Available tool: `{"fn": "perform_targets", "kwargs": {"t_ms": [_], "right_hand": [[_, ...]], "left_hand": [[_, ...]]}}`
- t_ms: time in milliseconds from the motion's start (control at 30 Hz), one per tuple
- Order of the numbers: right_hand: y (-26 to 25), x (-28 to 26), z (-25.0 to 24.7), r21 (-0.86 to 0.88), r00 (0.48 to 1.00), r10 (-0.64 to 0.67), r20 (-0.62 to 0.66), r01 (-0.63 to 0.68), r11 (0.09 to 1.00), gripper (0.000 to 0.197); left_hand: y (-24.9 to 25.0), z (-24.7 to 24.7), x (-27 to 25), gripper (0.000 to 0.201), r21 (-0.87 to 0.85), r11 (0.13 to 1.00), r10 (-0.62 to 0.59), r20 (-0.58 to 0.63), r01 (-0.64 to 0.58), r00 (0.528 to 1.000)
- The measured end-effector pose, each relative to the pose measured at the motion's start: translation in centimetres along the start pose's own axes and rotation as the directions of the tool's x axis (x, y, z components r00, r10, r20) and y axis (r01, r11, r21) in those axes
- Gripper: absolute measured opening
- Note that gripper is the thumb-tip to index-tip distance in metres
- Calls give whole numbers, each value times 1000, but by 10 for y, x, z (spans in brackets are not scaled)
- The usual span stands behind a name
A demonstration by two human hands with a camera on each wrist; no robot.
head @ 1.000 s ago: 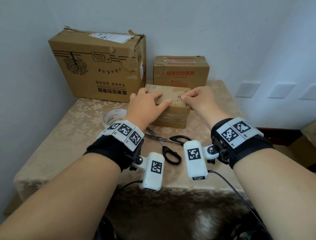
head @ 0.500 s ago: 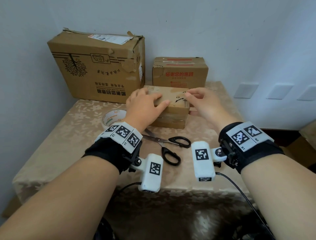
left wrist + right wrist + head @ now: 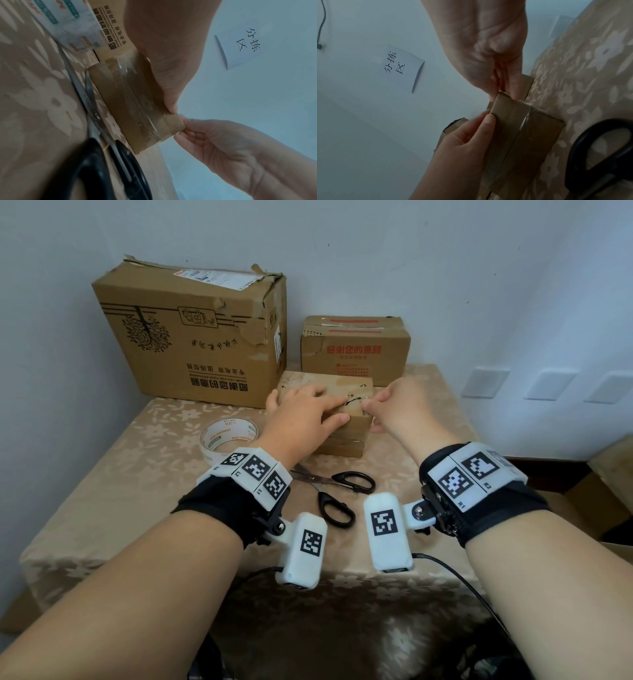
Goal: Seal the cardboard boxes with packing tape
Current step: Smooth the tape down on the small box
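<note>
A small flat cardboard box with clear tape along its side lies mid-table. My left hand lies flat on its top, fingers straight, with the thumb pressing the near top edge. My right hand is at the box's right end, where thumb and curled fingers pinch the top corner. A roll of clear packing tape lies left of the box, untouched. A large box and a medium box stand behind, against the wall.
Black-handled scissors lie just in front of the small box, blades pointing left under my left wrist. The table has a beige flowered cloth. Walls close in at the left and back. More cardboard sits off the right edge.
My right hand slid off the box's top right part to its right end and now pinches the corner. The left hand stayed pressing on top.
</note>
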State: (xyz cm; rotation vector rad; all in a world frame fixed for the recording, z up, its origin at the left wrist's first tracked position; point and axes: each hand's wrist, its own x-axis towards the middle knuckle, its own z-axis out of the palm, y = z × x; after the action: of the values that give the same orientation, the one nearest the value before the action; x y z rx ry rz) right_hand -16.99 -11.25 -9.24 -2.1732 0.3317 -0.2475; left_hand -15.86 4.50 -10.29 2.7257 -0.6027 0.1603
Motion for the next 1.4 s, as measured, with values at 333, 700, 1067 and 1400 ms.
{"fn": "perform_targets", "kwargs": {"t_ms": [333,700,1067,1400], "right_hand": [[-7,-6,-3,-136,992,-123,34,126,983,11],[-40,-18,-8,-681,894,36,446,313,663,35],[-37,-10,-13,-298,986,-43,164,91,950,19],[-9,-7,8,21,995,-65,-70,66,998,18]], "left_hand": [[3,0,1,36,-75,997,4,-36,-7,999],[1,-2,1,34,-89,995,42,-19,-44,999],[0,-1,6,28,-71,997,32,-26,-34,999],[3,-3,0,40,-76,995,59,-16,-60,998]]}}
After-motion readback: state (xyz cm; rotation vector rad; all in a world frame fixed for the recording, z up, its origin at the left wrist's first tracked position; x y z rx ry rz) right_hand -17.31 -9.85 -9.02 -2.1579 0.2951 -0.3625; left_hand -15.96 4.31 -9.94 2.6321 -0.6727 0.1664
